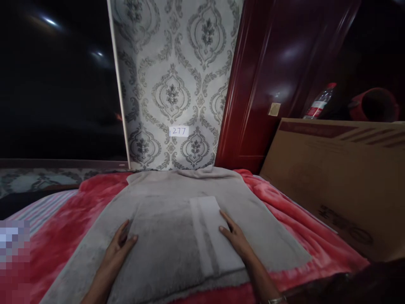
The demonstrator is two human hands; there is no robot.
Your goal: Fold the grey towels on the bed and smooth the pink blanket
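Note:
A grey towel (265, 223) lies spread over a red blanket (63, 228) in front of me. On top of it rests a smaller folded grey towel (171, 240) with a pale striped band along its right side. My left hand (118, 245) lies flat against the folded towel's left edge, fingers apart. My right hand (236, 238) rests flat on the pale band at the folded towel's right edge. Neither hand grips anything.
A large cardboard box (335, 177) stands at the right. Behind it a plastic bottle (319, 103) and a red object (375, 105) show. Patterned wallpaper with a label reading 277 (179, 131) and a dark red door (272, 84) rise behind the bed.

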